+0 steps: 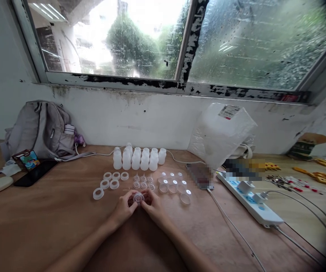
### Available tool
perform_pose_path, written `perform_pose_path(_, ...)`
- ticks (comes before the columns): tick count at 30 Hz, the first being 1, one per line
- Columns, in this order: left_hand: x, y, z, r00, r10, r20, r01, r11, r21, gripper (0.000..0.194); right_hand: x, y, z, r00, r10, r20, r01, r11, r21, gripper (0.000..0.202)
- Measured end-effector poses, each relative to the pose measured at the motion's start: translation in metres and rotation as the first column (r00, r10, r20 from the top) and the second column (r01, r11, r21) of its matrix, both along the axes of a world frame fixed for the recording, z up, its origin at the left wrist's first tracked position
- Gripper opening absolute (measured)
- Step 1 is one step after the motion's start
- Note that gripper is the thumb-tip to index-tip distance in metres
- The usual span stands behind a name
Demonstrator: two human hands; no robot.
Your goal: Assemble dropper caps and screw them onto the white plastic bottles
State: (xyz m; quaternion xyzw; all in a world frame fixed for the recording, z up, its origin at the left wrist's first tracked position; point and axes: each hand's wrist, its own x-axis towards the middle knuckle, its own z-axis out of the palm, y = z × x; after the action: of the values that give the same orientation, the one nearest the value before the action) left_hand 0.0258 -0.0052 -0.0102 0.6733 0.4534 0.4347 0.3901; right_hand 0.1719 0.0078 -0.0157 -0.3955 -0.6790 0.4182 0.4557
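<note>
– Translucent rings [98,198] far left of the parts on the table [52,219]. Left hand [126,205]?
– Thumb and fingers pinched on left side of the clear round part [138,198]. It sits between both hands, just nearer the wearer than the small tipped parts [143,185].
– Risk there?
– Uneven pinch could tip it or squirt it out; looks smooth. Hands drifting forward could knock the tipped parts.
– Which way does it point?
– Round face up, toward the head camera. Outline near circular, no clear long axis. Centre axis roughly upright, maybe tilted; fingers hide its depth.
– Right hand [152,202]?
– Grip clamped on the opposite side. Lifted or touching table: can't tell. Swinging right could bump the clear caps [172,188].
</note>
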Motion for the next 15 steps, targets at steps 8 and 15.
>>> perform_pose_path(8,0.0022,-0.0008,-0.0011,0.998,0.014,-0.063,-0.009,0.997,0.074,0.025,-0.0053,-0.0024,0.0065,0.993,-0.101,0.064,0.098,0.994,0.057,0.015)
perform_pose_path(15,-0.0002,-0.0034,0.0011,0.996,0.036,-0.083,-0.029,0.996,0.08,0.027,-0.0058,-0.0067,0.0072,0.989,-0.1,0.109,0.089,0.991,0.103,0.019)
